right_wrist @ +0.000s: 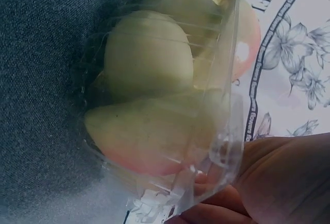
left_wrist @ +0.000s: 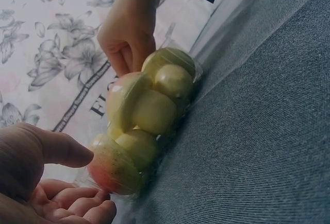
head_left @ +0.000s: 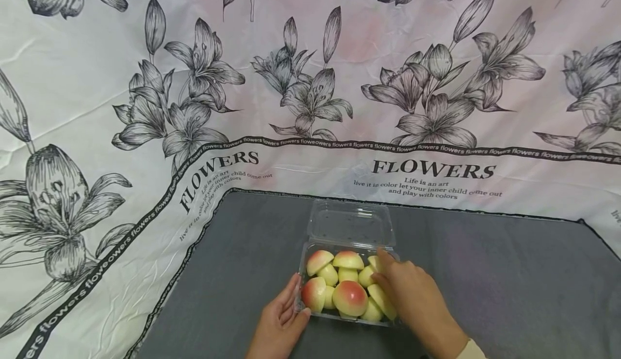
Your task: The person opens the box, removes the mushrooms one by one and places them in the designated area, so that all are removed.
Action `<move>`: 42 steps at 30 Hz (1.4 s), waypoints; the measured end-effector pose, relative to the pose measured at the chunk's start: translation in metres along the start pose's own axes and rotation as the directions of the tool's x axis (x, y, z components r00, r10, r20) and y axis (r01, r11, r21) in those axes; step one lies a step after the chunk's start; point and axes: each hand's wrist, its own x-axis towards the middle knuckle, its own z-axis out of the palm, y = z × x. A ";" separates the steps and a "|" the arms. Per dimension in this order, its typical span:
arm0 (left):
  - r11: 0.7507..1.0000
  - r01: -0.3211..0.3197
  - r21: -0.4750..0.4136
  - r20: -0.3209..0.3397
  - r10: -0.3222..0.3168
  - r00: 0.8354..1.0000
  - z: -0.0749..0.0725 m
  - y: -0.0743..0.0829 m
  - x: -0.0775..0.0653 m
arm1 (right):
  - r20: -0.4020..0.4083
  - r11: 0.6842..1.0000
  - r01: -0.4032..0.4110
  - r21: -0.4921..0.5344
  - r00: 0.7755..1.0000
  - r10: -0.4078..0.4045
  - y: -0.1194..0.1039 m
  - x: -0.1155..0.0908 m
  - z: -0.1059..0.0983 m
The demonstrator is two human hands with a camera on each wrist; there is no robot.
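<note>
Clear plastic box (head_left: 324, 315) sits on the counter (head_left: 233, 273), lid (head_left: 351, 227) flipped back, full of mushroom-shaped pieces (head_left: 350, 297). Left hand (head_left: 281, 318) pinches near-left corner; right hand (head_left: 414, 291) at right end, grip unclear from here. Risk: a hard right-side push could skid it if the left slackens; high caps could block closing.
</note>
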 end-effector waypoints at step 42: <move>1.000 -0.001 0.006 -0.005 0.001 1.000 0.002 -0.001 -0.001 | -0.117 0.983 0.118 0.142 0.988 -0.102 0.022 0.002 -0.027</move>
